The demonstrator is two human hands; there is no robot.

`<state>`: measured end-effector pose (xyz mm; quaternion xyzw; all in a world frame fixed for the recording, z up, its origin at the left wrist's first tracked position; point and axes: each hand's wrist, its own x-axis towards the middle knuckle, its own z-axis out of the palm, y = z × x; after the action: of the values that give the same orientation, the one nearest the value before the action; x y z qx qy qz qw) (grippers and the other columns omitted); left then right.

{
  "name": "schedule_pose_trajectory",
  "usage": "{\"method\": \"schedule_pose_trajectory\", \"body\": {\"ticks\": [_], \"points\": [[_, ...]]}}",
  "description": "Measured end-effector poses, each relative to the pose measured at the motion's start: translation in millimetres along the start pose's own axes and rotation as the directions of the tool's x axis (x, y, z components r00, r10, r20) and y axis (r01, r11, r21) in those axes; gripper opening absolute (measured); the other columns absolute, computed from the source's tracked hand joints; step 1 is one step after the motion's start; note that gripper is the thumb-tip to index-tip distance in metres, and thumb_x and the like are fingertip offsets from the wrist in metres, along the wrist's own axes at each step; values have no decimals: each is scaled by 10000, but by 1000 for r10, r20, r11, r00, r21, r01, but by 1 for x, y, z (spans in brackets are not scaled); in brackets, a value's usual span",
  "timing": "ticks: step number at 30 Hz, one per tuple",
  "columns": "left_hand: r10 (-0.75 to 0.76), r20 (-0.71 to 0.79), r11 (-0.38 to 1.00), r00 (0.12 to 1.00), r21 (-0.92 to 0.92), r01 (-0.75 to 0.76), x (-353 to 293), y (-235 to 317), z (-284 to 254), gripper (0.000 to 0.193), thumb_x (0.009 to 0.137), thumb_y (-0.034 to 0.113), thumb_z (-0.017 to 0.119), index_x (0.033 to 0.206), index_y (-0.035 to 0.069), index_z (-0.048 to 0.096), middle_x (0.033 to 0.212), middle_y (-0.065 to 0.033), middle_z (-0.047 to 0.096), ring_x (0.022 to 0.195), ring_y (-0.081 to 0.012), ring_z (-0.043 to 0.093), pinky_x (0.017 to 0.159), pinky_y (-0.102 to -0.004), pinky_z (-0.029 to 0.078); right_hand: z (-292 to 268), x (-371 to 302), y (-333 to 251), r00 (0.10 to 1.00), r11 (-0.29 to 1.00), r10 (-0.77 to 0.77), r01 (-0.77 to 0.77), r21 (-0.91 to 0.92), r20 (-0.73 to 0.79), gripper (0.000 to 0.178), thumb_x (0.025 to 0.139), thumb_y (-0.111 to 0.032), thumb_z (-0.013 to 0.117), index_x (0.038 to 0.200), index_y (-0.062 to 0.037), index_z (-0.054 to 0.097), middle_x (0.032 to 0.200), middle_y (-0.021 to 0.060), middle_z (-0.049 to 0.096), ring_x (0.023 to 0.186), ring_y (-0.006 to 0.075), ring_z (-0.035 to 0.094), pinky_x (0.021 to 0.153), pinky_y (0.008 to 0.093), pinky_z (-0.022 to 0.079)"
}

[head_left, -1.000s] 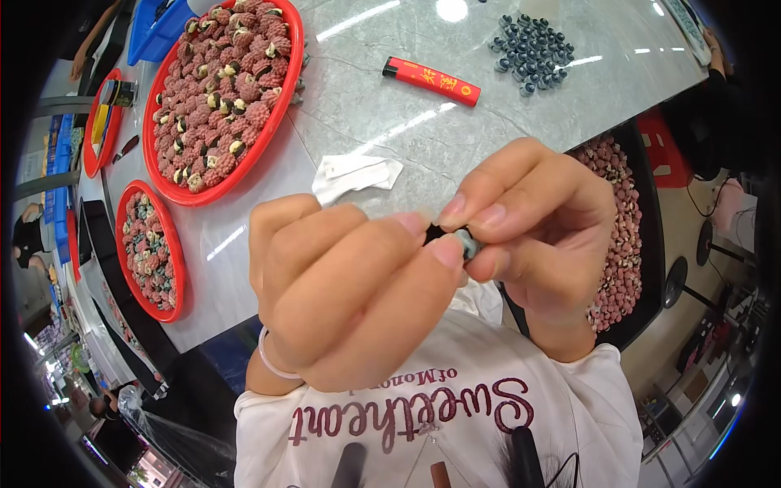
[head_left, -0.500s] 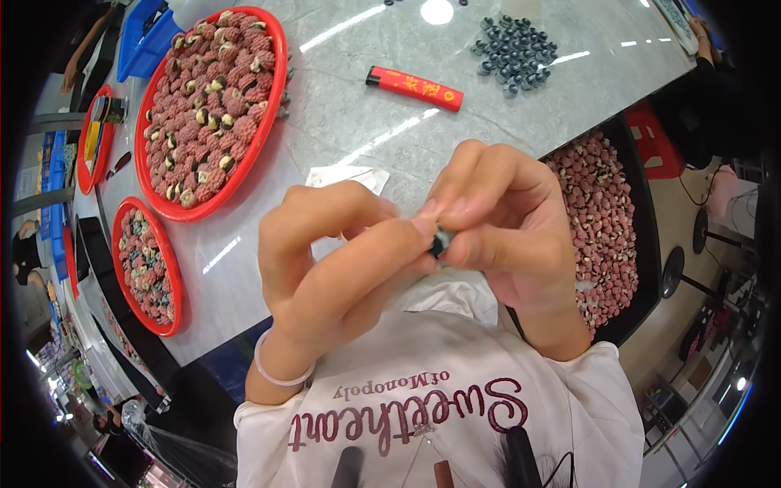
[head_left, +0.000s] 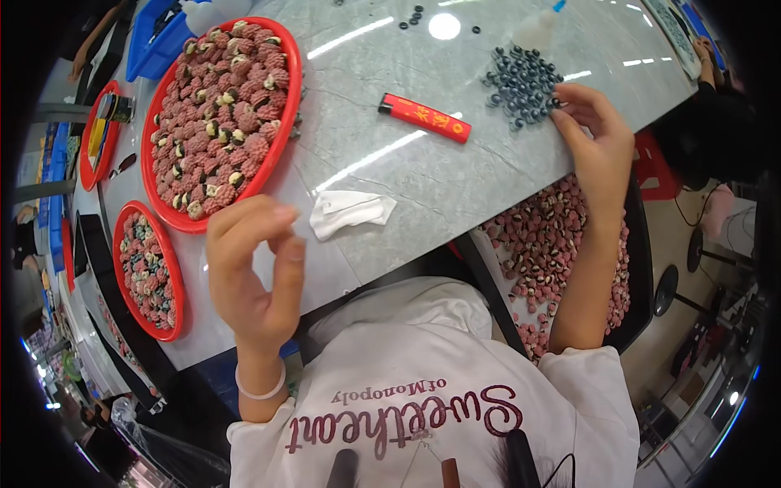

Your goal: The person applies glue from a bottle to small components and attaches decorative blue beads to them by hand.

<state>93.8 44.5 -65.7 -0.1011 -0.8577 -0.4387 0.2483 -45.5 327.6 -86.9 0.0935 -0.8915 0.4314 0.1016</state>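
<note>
My right hand reaches to the right edge of a pile of small, shiny dark-blue beads. Its thumb and forefinger close around one dark bead. My left hand hovers by the lower rim of a large red tray, fingers curled and thumb apart, with nothing visible between them. Pink, ridged pieces, some with cream and black parts, fill this tray. A crumpled white cloth lies between my hands. Beyond it is a red lighter-shaped stick with a black end.
A smaller red tray at left holds pink and grey-green pieces. A black bin of pink pieces stands below the table's right edge. A blue bin and several dark rings are at the back. A person's hand shows at far right.
My hands were together over a small dark piece before my chest. The left has drawn away to the left; the right has moved out to the bead pile. The cloth is now uncovered.
</note>
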Motion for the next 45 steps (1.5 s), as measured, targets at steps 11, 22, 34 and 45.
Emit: {"method": "schedule_pose_trajectory", "body": {"ticks": [11, 22, 34, 45], "points": [[25, -111, 1000, 993, 9, -24, 20, -1, -24, 239, 728, -93, 522, 958, -32, 516, 892, -141, 565, 710, -156, 521, 566, -217, 422, 108, 54, -90, 862, 935, -336, 257, 245, 379, 218, 652, -116, 655, 832, 1, 615, 766, 72, 600, 670, 128, 560, 615, 240, 440], [81, 32, 993, 996, -90, -78, 63, 3, -29, 232, 724, -126, 501, 927, -26, 552, 824, -94, 599, 670, -109, 509, 554, -199, 394, 152, 64, -96, 858, 956, -284, 221, 191, 428, 185, 603, -137, 664, 696, 15, 612, 662, 131, 604, 621, 228, 586, 611, 310, 460], [330, 499, 621, 801, 525, -583, 172, -70, 76, 90, 717, 3, 524, 781, 19, 586, 695, -78, 585, 659, -182, 608, 557, -285, 465, -28, -30, -54, 988, 812, 85, -143, 566, 127, 127, 707, 17, 562, 832, -2, 552, 860, 82, 576, 733, 113, 545, 643, 207, 425], [189, 448, 760, 874, 496, -419, 165, -41, 90, 123, 681, 107, 559, 728, -2, 526, 636, -76, 531, 567, -182, 552, 521, -284, 427, -28, -51, -32, 979, 745, 178, -201, 637, 100, 185, 760, -8, 543, 943, 21, 558, 965, 100, 536, 765, 133, 529, 671, 227, 423]]}}
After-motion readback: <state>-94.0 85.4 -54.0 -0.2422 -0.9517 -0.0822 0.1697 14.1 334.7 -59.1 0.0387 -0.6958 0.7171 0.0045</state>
